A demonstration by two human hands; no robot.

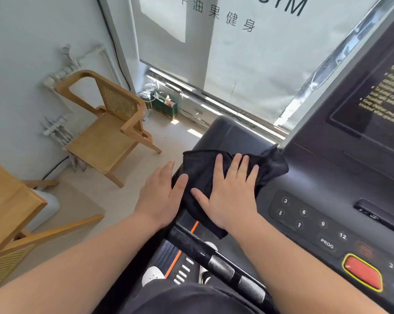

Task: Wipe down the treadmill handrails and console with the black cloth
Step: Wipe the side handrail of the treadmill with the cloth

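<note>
The black cloth (205, 171) lies spread over the left end of the dark treadmill console (316, 184). My right hand (230, 191) presses flat on the cloth with straight, spread fingers. My left hand (162, 193) rests flat at the console's left edge, its thumb touching the cloth's border. A black handrail (214, 254) with silver grip sensors runs below the hands. The console's keypad (304, 218) and red stop button (362, 273) sit to the right of the cloth.
A wooden cane-back chair (110, 130) stands on the floor to the left, by the pale wall. A wooden table corner (12, 207) is at the far left. The treadmill screen (377, 103) rises at the right. A window blind (248, 64) hangs ahead.
</note>
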